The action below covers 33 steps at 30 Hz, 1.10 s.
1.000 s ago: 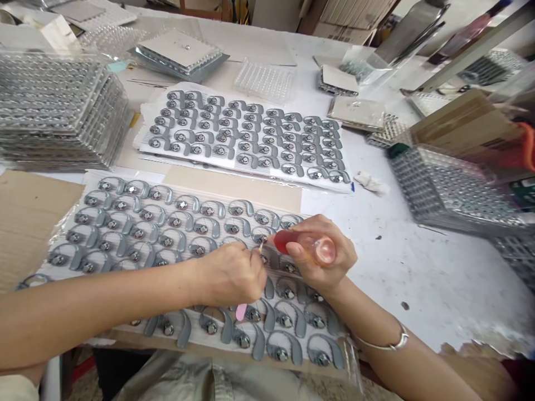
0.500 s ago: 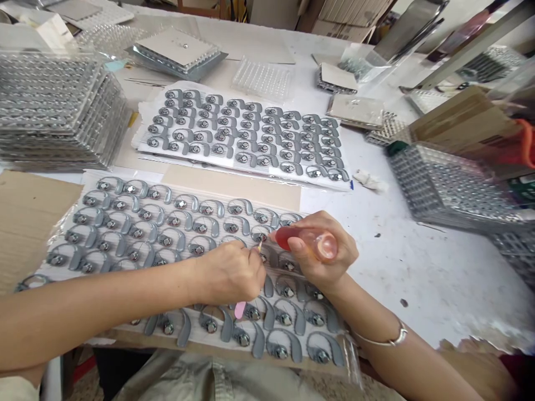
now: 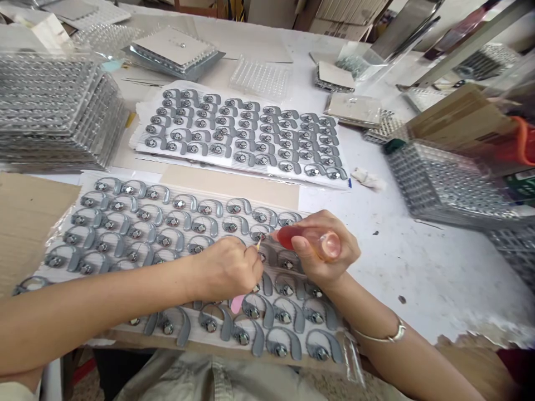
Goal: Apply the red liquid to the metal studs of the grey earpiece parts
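Observation:
My left hand (image 3: 232, 268) is closed around a thin tool with a pink flat end (image 3: 237, 303) below the fist and a pale slim tip (image 3: 259, 243) out past the fingertips. In my right hand (image 3: 334, 259) is a clear squeeze bottle of red liquid (image 3: 307, 240), tilted with its nozzle pointing left. Nozzle and tool tip nearly meet over one grey hook-shaped piece (image 3: 259, 229); whether they touch it I cannot tell. Rows of such curved pieces, each with a shiny round faceted centre, lie on a white ribbed sheet (image 3: 217, 196) beneath both hands.
Behind lies a second sheet of grey pieces (image 3: 251, 125). A tall stack of clear trays (image 3: 50, 111) stands at left, another tray stack (image 3: 451, 172) at right beside a cardboard box (image 3: 455, 120). An empty-looking clear tray (image 3: 261, 78) and card-topped packs (image 3: 178, 47) sit farther back.
The left hand has shifted slightly up and left, and the tool's pink end has swung a little left. The right hand keeps the bottle in almost the same place.

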{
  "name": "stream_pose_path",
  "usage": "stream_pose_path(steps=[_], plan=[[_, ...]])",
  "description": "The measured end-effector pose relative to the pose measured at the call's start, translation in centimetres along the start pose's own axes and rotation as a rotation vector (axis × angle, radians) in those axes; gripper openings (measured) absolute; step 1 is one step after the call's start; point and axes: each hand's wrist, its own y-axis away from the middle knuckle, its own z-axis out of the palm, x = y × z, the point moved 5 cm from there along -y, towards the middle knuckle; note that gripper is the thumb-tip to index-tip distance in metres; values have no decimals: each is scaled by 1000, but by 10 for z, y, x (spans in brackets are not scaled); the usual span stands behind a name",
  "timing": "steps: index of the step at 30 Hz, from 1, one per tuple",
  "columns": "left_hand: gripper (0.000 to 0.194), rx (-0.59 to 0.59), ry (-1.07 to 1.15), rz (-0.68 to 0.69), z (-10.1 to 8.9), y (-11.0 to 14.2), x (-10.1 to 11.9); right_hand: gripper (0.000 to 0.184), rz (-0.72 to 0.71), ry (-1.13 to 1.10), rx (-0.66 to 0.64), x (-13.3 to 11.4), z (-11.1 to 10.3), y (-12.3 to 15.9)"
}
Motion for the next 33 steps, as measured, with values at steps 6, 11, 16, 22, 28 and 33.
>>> stream_pose_path(steps=[6, 11, 16, 22, 28, 33], plan=[[13, -33, 1, 16, 1, -1, 1, 19, 8, -19, -1, 1, 2, 1], [14, -58, 13, 13, 2, -1, 1, 19, 1, -27, -1, 0, 3, 1], [14, -43, 39, -2, 1, 0, -1, 17, -47, -5, -7, -3, 2, 1], [14, -22, 51, -47, 2, 2, -7, 18, -83, 42, -31, -5, 0, 2], [13, -50, 117, -79, 3, 2, -12, 18, -102, 68, -38, -6, -1, 3], [10, -98, 157, -104, 5, 3, -17, 17, -126, 79, -46, -10, 0, 2]])
